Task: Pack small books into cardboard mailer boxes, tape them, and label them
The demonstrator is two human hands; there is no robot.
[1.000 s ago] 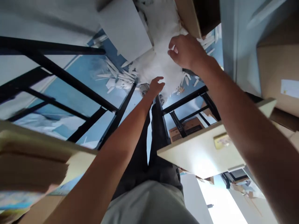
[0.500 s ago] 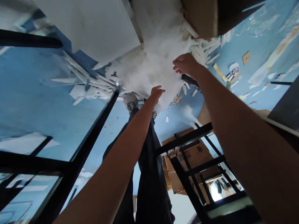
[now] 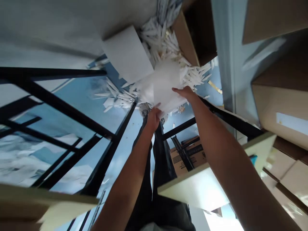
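Observation:
A thin white sheet (image 3: 166, 84), probably foam or plastic, spans the space between my hands in front of my shoes. My left hand (image 3: 154, 116) is closed on its lower left edge. The fingers of my right hand (image 3: 184, 93) pinch its right side, thumb on top; the fingers beneath are hidden. Behind the sheet lies a heap of narrow white strips (image 3: 166, 43). A flat white board or block (image 3: 128, 54) sits to the left of it.
Black metal table frames (image 3: 120, 128) stand on both sides of my legs over a blue floor (image 3: 120, 158). An open cardboard box (image 3: 186, 35) is at the upper right, with more boxes (image 3: 281, 109) far right. Pale tabletop edges (image 3: 197, 187) jut in low down.
My viewpoint has risen, so tables and boxes at the sides come into view. My hands have closed on the white sheet and now hold it at two edges.

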